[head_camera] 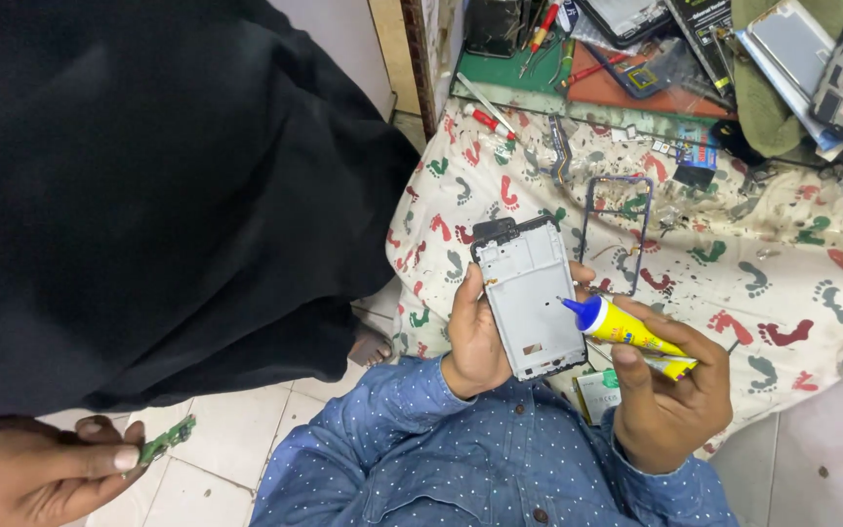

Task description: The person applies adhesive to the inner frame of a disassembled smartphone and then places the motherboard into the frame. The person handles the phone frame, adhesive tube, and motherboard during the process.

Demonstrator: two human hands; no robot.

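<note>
Left hand is clamped on a white phone mid-frame at centre of frame: palm behind it, thumb on its left edge, black camera end up. Right hand, lower right of centre, is closed around a yellow glue tube. The tube's blue nozzle sits at the mid-frame's right edge, touching or just off it; can't tell which. My hands are close together but not touching. Behind them is a footprint-patterned cloth with an empty phone bezel lying flat, just above the mid-frame. Red-handled screwdrivers lie at the cloth's top edge, near a green mat. At lower left, another person's hand pinches a small green circuit board over the tiled floor. Their black garment fills the upper left.
</note>
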